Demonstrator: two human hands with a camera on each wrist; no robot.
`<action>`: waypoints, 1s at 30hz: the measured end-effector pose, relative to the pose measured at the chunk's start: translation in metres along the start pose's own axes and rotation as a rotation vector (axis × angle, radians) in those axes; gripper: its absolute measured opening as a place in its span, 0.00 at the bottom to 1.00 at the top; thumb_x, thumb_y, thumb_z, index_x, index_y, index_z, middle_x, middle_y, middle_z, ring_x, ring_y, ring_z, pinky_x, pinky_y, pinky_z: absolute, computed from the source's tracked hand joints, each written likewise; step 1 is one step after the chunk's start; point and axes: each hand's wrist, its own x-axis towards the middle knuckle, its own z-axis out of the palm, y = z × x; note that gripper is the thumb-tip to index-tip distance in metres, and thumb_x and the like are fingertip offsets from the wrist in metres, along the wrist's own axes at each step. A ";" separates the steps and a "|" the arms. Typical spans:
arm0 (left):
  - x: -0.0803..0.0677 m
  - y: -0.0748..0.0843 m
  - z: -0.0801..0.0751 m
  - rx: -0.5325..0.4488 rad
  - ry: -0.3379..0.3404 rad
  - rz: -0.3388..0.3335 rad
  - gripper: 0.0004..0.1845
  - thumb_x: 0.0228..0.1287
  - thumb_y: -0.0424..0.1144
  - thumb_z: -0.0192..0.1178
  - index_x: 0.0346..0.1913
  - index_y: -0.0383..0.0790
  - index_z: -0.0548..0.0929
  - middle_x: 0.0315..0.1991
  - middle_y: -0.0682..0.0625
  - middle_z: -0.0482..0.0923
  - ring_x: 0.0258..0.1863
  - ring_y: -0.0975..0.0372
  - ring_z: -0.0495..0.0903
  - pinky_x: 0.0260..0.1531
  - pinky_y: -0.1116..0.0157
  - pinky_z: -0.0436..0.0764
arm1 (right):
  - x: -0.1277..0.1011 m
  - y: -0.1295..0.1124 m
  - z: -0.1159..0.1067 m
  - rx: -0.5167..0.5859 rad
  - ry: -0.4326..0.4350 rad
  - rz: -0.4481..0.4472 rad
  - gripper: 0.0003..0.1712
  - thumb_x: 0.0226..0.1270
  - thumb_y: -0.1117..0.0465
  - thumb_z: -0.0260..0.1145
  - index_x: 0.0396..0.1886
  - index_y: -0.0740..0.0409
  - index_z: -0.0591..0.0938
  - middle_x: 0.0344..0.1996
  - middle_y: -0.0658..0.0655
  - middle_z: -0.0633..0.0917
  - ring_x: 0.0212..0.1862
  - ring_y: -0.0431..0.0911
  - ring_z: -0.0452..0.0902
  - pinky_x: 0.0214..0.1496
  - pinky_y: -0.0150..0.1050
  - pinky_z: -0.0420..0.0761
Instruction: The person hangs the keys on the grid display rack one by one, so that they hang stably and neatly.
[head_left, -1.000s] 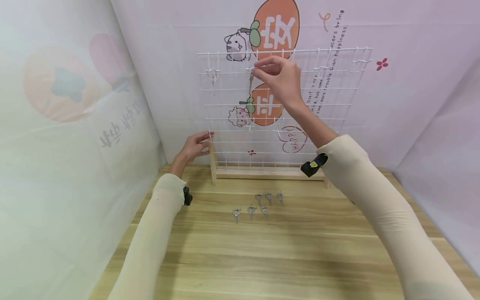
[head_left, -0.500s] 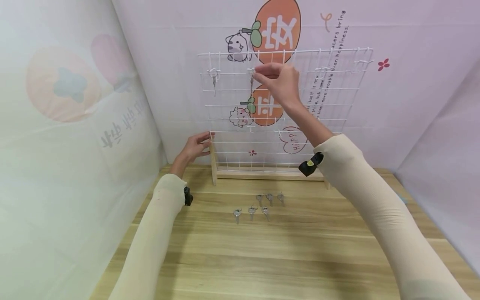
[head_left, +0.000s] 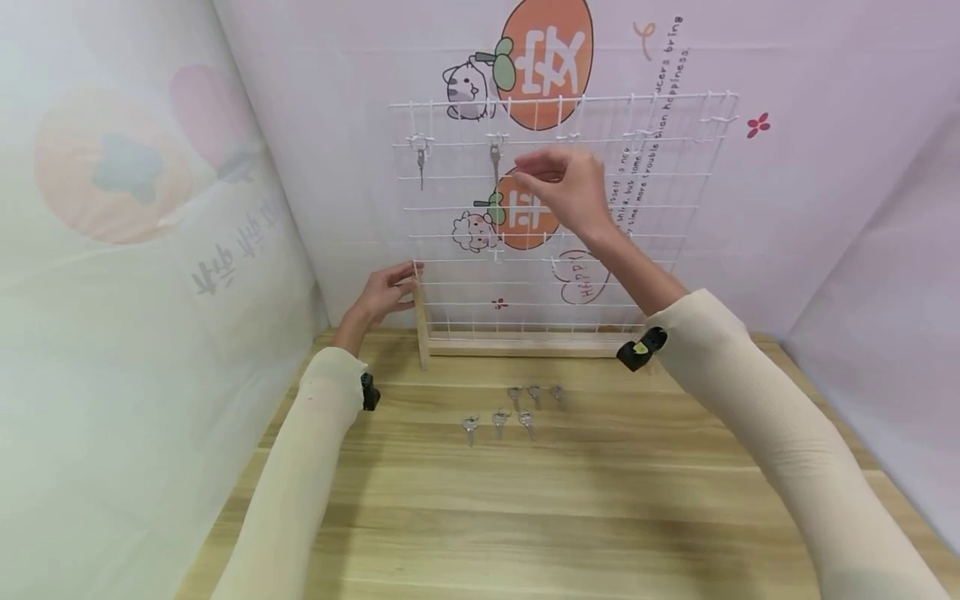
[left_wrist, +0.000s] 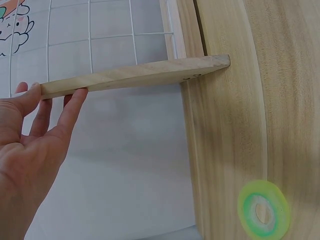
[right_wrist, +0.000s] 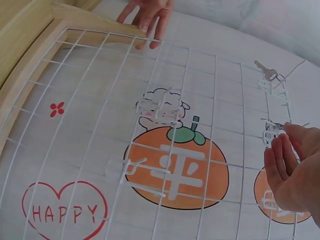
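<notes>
**Second key hanging on the wire grid, my right hand just off it**

Taking the wire grid as my landmark: nearest to me, on the wooden table in front of the grid's base, six loose keys are lying in two short rows, none of them touching my hands.

At the grid's lower left corner, my left hand is resting against the wooden upright of the frame. The fingers are lying nearly straight, their tips touching the top end of the post, not curling round it (the left wrist view is showing this plainly, with the post running across above my fingertips).

Higher up, in front of the grid's upper middle, my right hand is hovering with the fingers loosely bent and the thumb near the fingertips. It is holding nothing. It is sitting just to the right of the hanging key, close but apart in the head view; in the right wrist view I cannot tell whether my fingertips are brushing the hook.

That key is dangling from a white hook on the grid's second wire from the top. Further left on the same wire, another key is hanging from its own hook.

Behind the grid, the printed backdrop is showing orange fruit and a "HAPPY" heart.
</notes>
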 end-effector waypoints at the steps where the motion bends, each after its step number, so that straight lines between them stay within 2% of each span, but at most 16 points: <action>1: 0.000 0.000 0.000 0.003 0.003 -0.002 0.26 0.82 0.29 0.51 0.78 0.40 0.68 0.78 0.41 0.64 0.76 0.48 0.65 0.67 0.45 0.77 | -0.003 0.002 0.000 0.006 -0.008 -0.010 0.16 0.70 0.58 0.74 0.54 0.60 0.89 0.48 0.56 0.91 0.47 0.44 0.89 0.53 0.31 0.87; 10: 0.001 -0.003 -0.001 0.007 0.016 -0.018 0.26 0.82 0.28 0.51 0.78 0.41 0.69 0.78 0.43 0.64 0.76 0.50 0.65 0.66 0.48 0.79 | -0.035 0.021 0.001 -0.003 -0.085 0.001 0.16 0.69 0.57 0.75 0.52 0.60 0.89 0.46 0.56 0.91 0.44 0.45 0.89 0.46 0.28 0.87; 20: 0.000 -0.002 -0.001 -0.005 0.005 -0.024 0.26 0.82 0.29 0.51 0.78 0.43 0.69 0.79 0.44 0.63 0.77 0.50 0.64 0.68 0.48 0.77 | -0.074 0.054 0.007 -0.045 -0.206 -0.026 0.13 0.69 0.60 0.75 0.50 0.59 0.90 0.43 0.57 0.92 0.43 0.46 0.89 0.45 0.28 0.88; 30: -0.004 0.009 0.000 -0.029 -0.003 -0.052 0.27 0.81 0.27 0.50 0.79 0.40 0.67 0.80 0.42 0.60 0.78 0.48 0.62 0.71 0.43 0.72 | -0.112 0.094 0.025 -0.049 -0.321 -0.021 0.12 0.68 0.63 0.76 0.50 0.60 0.90 0.42 0.57 0.92 0.42 0.47 0.89 0.45 0.32 0.89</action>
